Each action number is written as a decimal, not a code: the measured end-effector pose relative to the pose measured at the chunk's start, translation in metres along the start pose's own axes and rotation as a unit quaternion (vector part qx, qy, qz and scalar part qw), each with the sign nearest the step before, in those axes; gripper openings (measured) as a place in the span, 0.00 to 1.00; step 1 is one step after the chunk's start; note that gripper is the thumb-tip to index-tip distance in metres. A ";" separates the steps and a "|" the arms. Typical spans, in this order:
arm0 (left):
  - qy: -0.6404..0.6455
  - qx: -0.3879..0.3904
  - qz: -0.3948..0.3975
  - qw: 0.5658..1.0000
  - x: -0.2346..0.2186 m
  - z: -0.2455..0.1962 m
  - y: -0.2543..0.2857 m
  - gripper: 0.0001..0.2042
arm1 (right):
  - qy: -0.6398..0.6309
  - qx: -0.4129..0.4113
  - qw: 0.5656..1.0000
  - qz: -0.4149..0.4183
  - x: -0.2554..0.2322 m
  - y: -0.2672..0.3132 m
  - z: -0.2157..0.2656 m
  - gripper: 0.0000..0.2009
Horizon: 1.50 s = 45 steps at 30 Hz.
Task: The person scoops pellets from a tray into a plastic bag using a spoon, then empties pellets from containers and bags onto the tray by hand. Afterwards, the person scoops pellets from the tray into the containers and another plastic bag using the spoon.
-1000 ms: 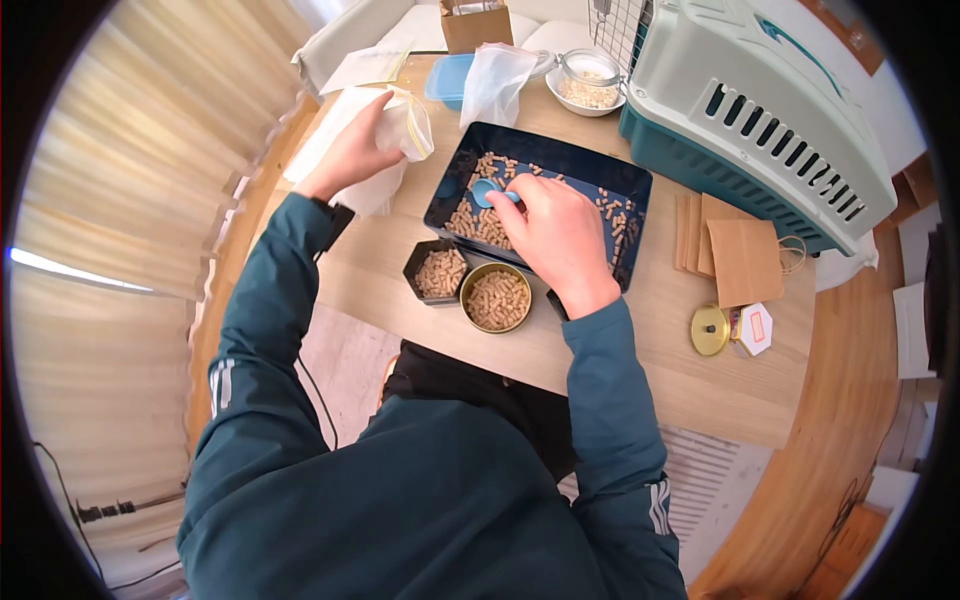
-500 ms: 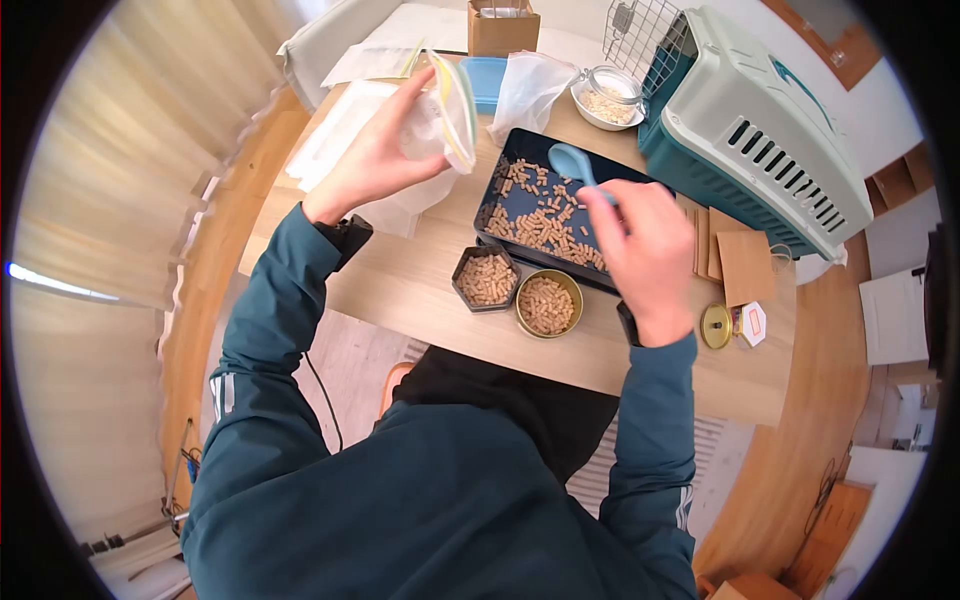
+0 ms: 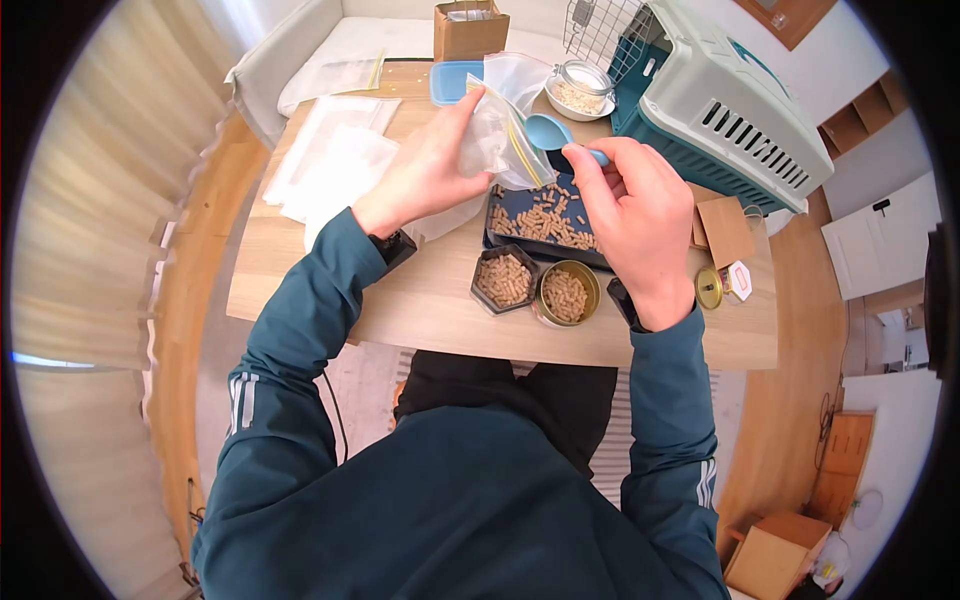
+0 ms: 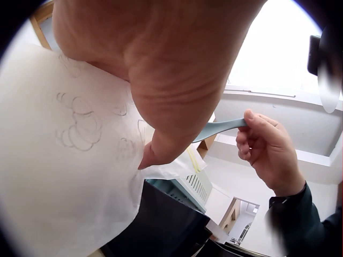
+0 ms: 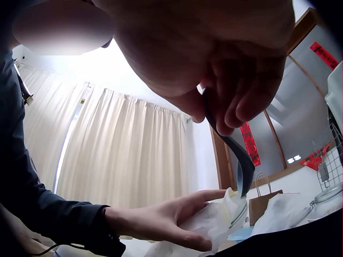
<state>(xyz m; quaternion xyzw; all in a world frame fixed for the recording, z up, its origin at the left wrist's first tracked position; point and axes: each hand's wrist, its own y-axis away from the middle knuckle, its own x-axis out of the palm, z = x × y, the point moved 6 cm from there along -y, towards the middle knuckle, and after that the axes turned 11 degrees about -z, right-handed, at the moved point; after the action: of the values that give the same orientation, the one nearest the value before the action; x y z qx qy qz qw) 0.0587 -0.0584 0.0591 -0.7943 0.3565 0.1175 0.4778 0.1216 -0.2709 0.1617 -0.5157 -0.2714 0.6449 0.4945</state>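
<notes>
My left hand (image 3: 425,165) grips a translucent zip bag (image 3: 492,140), thumb and fingers spread around its upper part near the yellow-striped mouth. In the left wrist view the bag (image 4: 80,134) hangs below that hand and shows a printed outline pattern. My right hand (image 3: 645,215) pinches the handle of a light blue spoon (image 3: 547,132). The spoon's bowl is right at the bag's mouth; in the right wrist view the spoon (image 5: 244,166) tilts down toward it. Beneath both hands, a dark blue tray (image 3: 555,250) has brown pellets (image 3: 545,222) scattered across its bottom.
A hexagonal container (image 3: 503,278) and a round tin (image 3: 568,292), both holding pellets, stand before the tray. Flat bags (image 3: 330,140) lie left. Behind are a blue tub (image 3: 450,85) and a glass jar (image 3: 582,88) in a bowl. A pet carrier (image 3: 735,110) stands right.
The spoon has risen out of the tray's pellets and moved to the bag's mouth. My left hand has brought the bag rightward, over the tray's near-left part.
</notes>
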 end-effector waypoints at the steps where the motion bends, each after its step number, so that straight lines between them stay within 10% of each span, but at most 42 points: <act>1: 0.004 0.018 -0.009 1.000 -0.001 -0.001 0.000 0.48 | 0.014 0.001 1.000 0.014 0.003 0.000 -0.001 0.07; 8: -0.013 0.042 0.011 0.999 0.002 0.001 -0.006 0.48 | 0.094 -0.066 0.992 0.058 0.031 -0.013 -0.006 0.08; 14: -0.014 0.058 -0.007 0.998 0.000 0.019 -0.012 0.54 | -0.145 0.320 0.927 0.131 0.070 -0.013 -0.065 0.12; 17: -0.075 0.022 -0.034 0.996 -0.005 0.028 -0.015 0.59 | -0.204 0.344 0.902 0.164 0.076 -0.019 -0.067 0.12; 27: 0.108 -0.064 -0.036 0.991 -0.010 0.023 -0.036 0.47 | -0.167 0.157 0.948 0.219 0.084 -0.049 -0.027 0.08; 38: 0.199 -0.046 -0.108 0.973 -0.051 0.042 -0.027 0.41 | -0.206 0.272 0.912 0.228 0.072 -0.058 -0.055 0.08; 45: 0.264 -0.201 -0.002 0.943 -0.035 0.045 -0.011 0.16 | -0.167 0.225 0.922 0.266 0.056 -0.043 -0.048 0.08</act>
<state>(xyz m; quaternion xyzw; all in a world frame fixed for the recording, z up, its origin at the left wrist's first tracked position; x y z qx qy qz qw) 0.0479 -0.0015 0.0615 -0.8770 0.4370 -0.0280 0.1975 0.1833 -0.2113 0.1606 -0.3289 -0.0505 0.8737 0.3548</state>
